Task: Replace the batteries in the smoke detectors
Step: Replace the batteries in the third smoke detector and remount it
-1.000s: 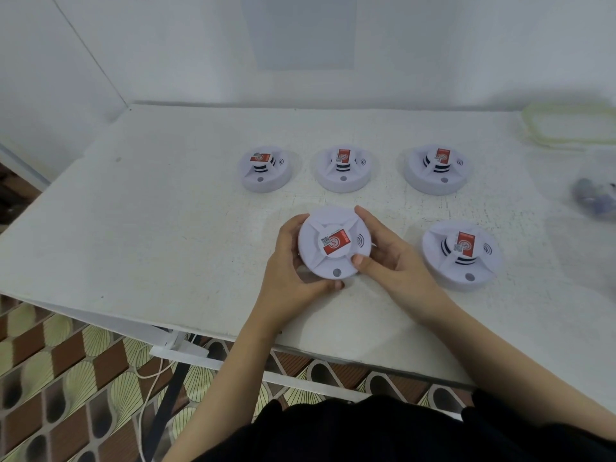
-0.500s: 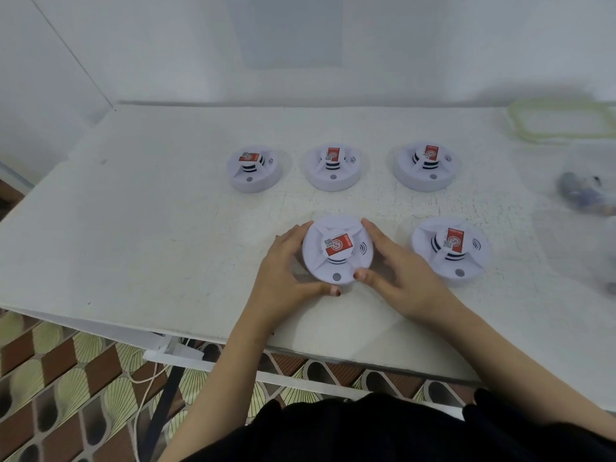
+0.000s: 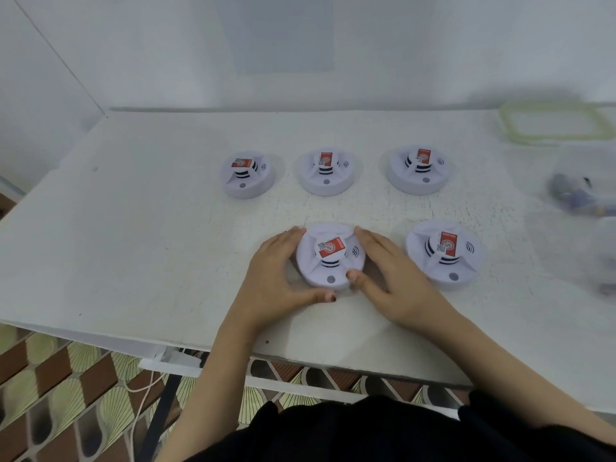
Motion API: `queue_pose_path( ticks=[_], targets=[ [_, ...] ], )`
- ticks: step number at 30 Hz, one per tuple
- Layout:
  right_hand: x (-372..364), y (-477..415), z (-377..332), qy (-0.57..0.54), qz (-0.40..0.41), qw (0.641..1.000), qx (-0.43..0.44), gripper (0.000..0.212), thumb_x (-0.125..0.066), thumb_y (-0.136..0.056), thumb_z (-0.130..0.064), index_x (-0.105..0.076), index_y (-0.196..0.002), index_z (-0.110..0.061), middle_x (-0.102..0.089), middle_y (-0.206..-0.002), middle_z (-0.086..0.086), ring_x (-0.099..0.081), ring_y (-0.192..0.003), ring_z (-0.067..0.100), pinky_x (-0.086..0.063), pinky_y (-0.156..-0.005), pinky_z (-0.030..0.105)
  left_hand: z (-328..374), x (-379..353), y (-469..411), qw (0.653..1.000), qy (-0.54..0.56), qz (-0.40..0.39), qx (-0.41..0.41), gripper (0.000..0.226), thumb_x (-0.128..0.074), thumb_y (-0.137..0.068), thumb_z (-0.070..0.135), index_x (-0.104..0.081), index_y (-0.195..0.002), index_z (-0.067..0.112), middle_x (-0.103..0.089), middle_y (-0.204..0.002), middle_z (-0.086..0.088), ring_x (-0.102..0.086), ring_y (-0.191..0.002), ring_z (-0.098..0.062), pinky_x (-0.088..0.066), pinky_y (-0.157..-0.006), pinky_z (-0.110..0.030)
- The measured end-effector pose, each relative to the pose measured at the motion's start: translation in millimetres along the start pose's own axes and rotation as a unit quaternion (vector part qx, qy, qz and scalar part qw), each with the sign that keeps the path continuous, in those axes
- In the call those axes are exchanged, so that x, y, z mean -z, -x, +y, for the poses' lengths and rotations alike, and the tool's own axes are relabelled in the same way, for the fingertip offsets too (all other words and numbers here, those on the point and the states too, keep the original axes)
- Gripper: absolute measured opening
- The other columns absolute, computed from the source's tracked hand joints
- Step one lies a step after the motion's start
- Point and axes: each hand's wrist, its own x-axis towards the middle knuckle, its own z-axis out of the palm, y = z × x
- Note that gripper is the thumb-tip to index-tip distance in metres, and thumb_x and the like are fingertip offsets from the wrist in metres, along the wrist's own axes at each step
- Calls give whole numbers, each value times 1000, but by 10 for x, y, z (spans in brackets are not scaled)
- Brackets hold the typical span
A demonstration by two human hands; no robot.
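One smoke detector [image 3: 330, 258] sat inside your grip, resting on the table [image 3: 150, 228] close to its near edge. Your left hand [image 3: 276, 271] and right hand [image 3: 393, 278] were clamped on it from opposite sides, with the fingers curved round the far rim and both thumbs pressed against the rim nearest you. I read that two-sided hold as a way to stop the smooth round shell from sliding while you twisted it or turned it over. No battery door showed on the upper face, so it was probably underneath. Its red label [image 3: 331, 248] faced up and sat askew to the labels on the others, which would fit a turning motion, though that is a guess.

Just outside your right hand, and apart from it, lay a second detector [image 3: 443, 255]. Beyond your fingertips, well apart, stood a row of three detectors [image 3: 328, 171]. All lay label-up and looked unopened, so I judged the job barely begun. The spacing left each one room to be grasped from both sides. Far out past your right hand were a green-rimmed lid [image 3: 556, 126] and a blurred clump of dark items [image 3: 566, 191]; I could not tell whether those were batteries.
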Motion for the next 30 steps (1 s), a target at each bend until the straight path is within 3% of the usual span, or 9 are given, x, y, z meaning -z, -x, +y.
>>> queue_pose_path(
  ticks=[2,4,8,13,15,19,23,26,30],
  targets=[
    [88,4,-58,17,-2,1000,7,59,-49,-95,-36,-28,-146,-16,-28,-151,-4,-19,-132,-4,-10,-102,-1,-8,42,12,999,23,14,26,75,-47,-77,65,-46,-138,22,-45,-135,19,-35,-119,15,-17,-100,3],
    [224,-29,-100,58,12,998,30,51,-50,-95,-29,-36,-143,-21,-27,-152,-6,-26,-132,-1,-21,-102,11,-47,81,-27,998,15,43,43,66,-34,-88,55,-50,-137,14,-51,-138,3,-37,-123,6,-19,-102,-1],
    [575,-330,-2,115,77,989,49,42,-57,-92,-23,-51,-133,-17,-36,-148,6,-39,-131,17,-33,-103,30,-176,149,-162,993,-54,75,70,49,-46,-90,32,-57,-131,7,-54,-138,-10,-44,-130,-18,-26,-107,-24],
    [972,-856,376,220,58,967,-117,68,-64,-85,-35,-34,-144,-17,-22,-151,22,-27,-137,36,-23,-111,43,-244,123,-217,988,-114,64,81,57,-40,-86,42,-62,-124,5,-55,-135,-19,-50,-126,-34,-30,-104,-32],
    [1047,-986,548,242,29,956,-163,81,-70,-78,-42,-29,-145,-19,-32,-144,23,-33,-131,40,-28,-106,46,-248,115,-221,988,-114,65,86,57,-41,-86,42,-63,-124,5,-55,-135,-18,-50,-126,-34,-30,-104,-33],
    [1073,-1045,690,148,27,973,-174,79,-79,-70,-33,-38,-136,-19,-46,-127,15,-42,-118,29,-35,-85,32,-259,125,-218,988,-101,72,95,50,-48,-86,35,-62,-126,8,-53,-138,-14,-47,-129,-30,-27,-105,-29],
    [1099,-993,608,88,54,979,-177,73,-82,-67,-31,-45,-129,-19,-55,-116,5,-48,-97,19,-36,-78,26,-219,139,-219,989,-67,74,107,51,-50,-83,34,-62,-126,11,-52,-140,-9,-44,-131,-24,-24,-106,-24],
    [1114,-845,427,-89,100,973,-188,63,-82,-68,-29,-49,-122,-29,-56,-117,-2,-55,-101,17,-44,-82,27,-117,160,-254,989,-13,93,110,42,-59,-87,30,-60,-128,17,-54,-137,-1,-43,-131,-18,-25,-104,-21],
    [1168,-573,111,-344,83,924,-145,69,-73,-75,-26,-39,-131,-46,-63,-112,0,-63,-99,20,-49,-93,37,266,169,-359,987,78,119,74,37,-64,-91,18,-58,-124,32,-54,-126,23,-45,-120,8,-32,-100,-11]
  ],
)
